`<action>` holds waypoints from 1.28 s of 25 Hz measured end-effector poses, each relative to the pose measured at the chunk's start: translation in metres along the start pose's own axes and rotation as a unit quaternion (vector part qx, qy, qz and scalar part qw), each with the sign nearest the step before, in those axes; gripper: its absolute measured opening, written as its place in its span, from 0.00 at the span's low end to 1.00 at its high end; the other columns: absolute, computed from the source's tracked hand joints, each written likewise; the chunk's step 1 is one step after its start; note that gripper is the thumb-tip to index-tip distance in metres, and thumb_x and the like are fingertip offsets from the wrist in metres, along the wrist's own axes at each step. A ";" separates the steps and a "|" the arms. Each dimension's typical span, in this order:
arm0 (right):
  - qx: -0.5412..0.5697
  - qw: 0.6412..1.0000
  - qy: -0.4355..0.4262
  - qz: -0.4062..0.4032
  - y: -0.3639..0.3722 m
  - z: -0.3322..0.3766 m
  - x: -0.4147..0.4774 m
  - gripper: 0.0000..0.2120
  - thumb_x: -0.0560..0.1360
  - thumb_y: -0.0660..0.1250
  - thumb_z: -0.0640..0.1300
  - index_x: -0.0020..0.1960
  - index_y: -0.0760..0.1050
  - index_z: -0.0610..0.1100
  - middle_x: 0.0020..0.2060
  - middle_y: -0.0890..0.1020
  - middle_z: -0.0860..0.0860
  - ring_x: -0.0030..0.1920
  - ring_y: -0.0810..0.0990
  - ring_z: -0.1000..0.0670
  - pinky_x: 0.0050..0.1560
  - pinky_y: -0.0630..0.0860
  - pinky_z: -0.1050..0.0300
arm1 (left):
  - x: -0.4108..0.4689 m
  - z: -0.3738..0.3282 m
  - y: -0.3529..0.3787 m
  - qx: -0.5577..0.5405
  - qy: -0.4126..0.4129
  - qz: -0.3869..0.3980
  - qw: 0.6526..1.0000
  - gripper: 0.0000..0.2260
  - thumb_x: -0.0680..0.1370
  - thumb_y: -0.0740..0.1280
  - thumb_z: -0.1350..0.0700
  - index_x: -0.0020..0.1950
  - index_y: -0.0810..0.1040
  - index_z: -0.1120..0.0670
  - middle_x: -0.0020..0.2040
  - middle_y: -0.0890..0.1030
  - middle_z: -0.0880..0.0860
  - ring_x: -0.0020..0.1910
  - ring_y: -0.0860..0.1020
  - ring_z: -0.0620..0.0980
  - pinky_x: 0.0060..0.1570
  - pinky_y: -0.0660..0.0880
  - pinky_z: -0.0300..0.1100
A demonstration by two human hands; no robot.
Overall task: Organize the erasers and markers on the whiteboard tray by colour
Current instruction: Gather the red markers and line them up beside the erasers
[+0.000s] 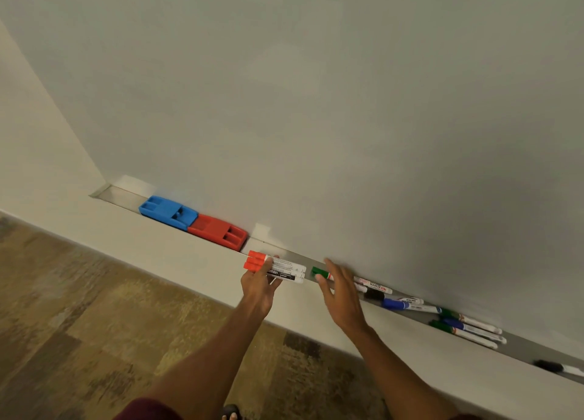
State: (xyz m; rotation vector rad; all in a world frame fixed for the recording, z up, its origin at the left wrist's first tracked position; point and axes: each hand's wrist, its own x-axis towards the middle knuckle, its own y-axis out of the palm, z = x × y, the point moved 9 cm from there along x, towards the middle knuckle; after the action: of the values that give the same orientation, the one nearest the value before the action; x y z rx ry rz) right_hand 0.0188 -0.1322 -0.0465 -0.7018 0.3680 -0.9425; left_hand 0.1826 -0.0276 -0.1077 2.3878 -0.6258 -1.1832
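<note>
My left hand (259, 285) holds a bunch of red-capped markers (278, 267) just over the tray's front edge, right of the red eraser (218, 232). A blue eraser (169, 212) lies in the metal tray (121, 194), touching the red eraser's left end. My right hand (343, 294) hovers with fingers spread over a green-capped marker (320, 273) in the tray. To the right lie a red-labelled marker (373, 285), a black-capped marker (374, 294), blue markers (395, 304), and a mixed green and blue group (467, 328). A black marker (556, 366) lies far right.
The whiteboard (316, 103) rises behind the tray. A white ledge (177, 255) runs along the tray's front. Below it is patterned brown flooring (79, 325). A pale wall (38, 154) stands at the left.
</note>
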 end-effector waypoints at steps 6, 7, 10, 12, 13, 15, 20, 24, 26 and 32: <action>0.295 0.942 0.159 0.023 0.044 0.026 0.020 0.13 0.80 0.60 0.40 0.64 0.72 0.43 0.59 0.78 0.40 0.53 0.80 0.47 0.44 0.82 0.60 | 0.002 -0.005 0.007 -0.019 -0.009 0.013 1.000 0.06 0.78 0.65 0.65 0.53 0.76 0.64 0.47 0.82 0.61 0.48 0.81 0.60 0.47 0.78 0.53; 0.333 0.925 0.181 0.019 0.048 0.026 0.020 0.11 0.80 0.60 0.38 0.61 0.73 0.42 0.58 0.78 0.39 0.53 0.80 0.46 0.44 0.82 0.59 | 0.004 -0.006 0.008 -0.020 -0.011 0.012 1.000 0.06 0.78 0.65 0.65 0.53 0.76 0.64 0.47 0.82 0.61 0.48 0.81 0.60 0.47 0.78 0.53; 0.382 0.899 0.216 0.000 0.053 0.023 0.020 0.10 0.79 0.61 0.36 0.59 0.74 0.38 0.58 0.79 0.38 0.55 0.80 0.43 0.48 0.82 0.54 | 0.008 -0.007 0.009 -0.019 -0.019 0.011 1.000 0.05 0.78 0.65 0.66 0.52 0.76 0.64 0.47 0.82 0.62 0.47 0.81 0.60 0.45 0.78 0.52; 0.380 0.898 0.221 -0.010 0.053 0.021 0.022 0.10 0.78 0.61 0.35 0.58 0.74 0.37 0.58 0.79 0.37 0.54 0.80 0.43 0.47 0.81 0.56 | 0.010 -0.008 0.011 -0.009 -0.026 0.015 1.000 0.03 0.77 0.65 0.66 0.50 0.76 0.64 0.46 0.81 0.61 0.46 0.81 0.59 0.44 0.78 0.50; 0.380 0.898 0.222 -0.014 0.053 0.021 0.024 0.10 0.78 0.61 0.35 0.58 0.74 0.36 0.57 0.79 0.37 0.53 0.80 0.43 0.47 0.81 0.56 | 0.010 -0.009 0.012 -0.003 -0.027 0.018 0.999 0.02 0.77 0.65 0.66 0.48 0.76 0.63 0.45 0.81 0.60 0.45 0.81 0.58 0.43 0.79 0.49; 0.384 0.895 0.227 -0.022 0.052 0.019 0.025 0.09 0.78 0.62 0.35 0.58 0.75 0.36 0.57 0.79 0.37 0.53 0.81 0.44 0.46 0.82 0.56 | 0.013 -0.016 0.015 0.016 -0.016 0.019 1.000 0.02 0.75 0.67 0.67 0.46 0.77 0.62 0.44 0.81 0.60 0.44 0.81 0.57 0.42 0.79 0.47; 0.374 0.893 0.247 -0.048 0.054 0.014 0.033 0.09 0.78 0.62 0.33 0.57 0.75 0.35 0.57 0.79 0.37 0.52 0.80 0.44 0.45 0.82 0.57 | 0.020 -0.065 0.012 0.125 0.134 -0.012 0.983 0.19 0.71 0.71 0.69 0.61 0.73 0.59 0.54 0.78 0.57 0.50 0.79 0.54 0.46 0.79 0.41; 0.349 0.894 0.274 -0.061 0.060 0.010 0.040 0.10 0.77 0.61 0.31 0.57 0.74 0.32 0.58 0.77 0.34 0.55 0.78 0.39 0.50 0.79 0.50 | 0.018 -0.096 0.021 0.443 0.286 -0.002 0.849 0.12 0.80 0.62 0.59 0.62 0.75 0.53 0.61 0.79 0.53 0.59 0.77 0.52 0.52 0.76 0.37; 0.335 0.896 0.283 -0.065 0.064 0.011 0.043 0.10 0.78 0.61 0.31 0.58 0.73 0.31 0.58 0.77 0.34 0.56 0.78 0.37 0.49 0.79 0.49 | 0.018 -0.092 0.039 0.604 0.335 0.055 0.721 0.14 0.81 0.58 0.58 0.65 0.74 0.52 0.62 0.78 0.53 0.61 0.75 0.53 0.60 0.73 0.47; 0.271 0.908 0.306 -0.088 0.074 0.016 0.051 0.09 0.78 0.60 0.31 0.55 0.75 0.31 0.57 0.77 0.34 0.56 0.78 0.35 0.49 0.80 0.45 | 0.022 -0.052 0.055 0.792 0.376 0.174 0.448 0.21 0.79 0.55 0.61 0.73 0.65 0.54 0.71 0.70 0.53 0.72 0.64 0.52 0.73 0.55 0.48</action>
State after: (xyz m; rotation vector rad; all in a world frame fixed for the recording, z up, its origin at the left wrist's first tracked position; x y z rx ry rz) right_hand 0.1012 -0.1396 -0.0852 0.0943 0.5662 -1.3631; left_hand 0.2254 -0.0769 -0.0628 2.9532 -2.2691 1.5330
